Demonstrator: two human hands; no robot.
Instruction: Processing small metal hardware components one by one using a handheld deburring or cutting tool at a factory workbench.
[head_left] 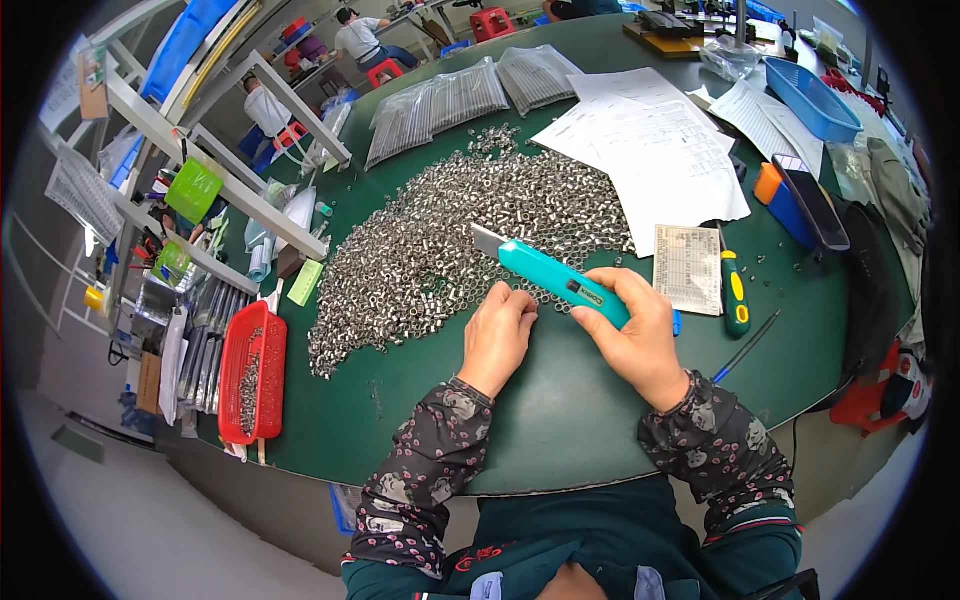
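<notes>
Seated at a green workbench (560, 420), a worker's right hand (640, 335) grips a teal utility knife (555, 278), blade out over a heap of small metal nuts (450, 230); left hand (497, 335), fingers curled, rests at the heap's edge. Best keep the blade clear of those fingertips.

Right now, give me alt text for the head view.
A right hand holds a teal utility knife above a heap of small metal sleeves on a green table. The left hand rests at the heap's edge.
</notes>
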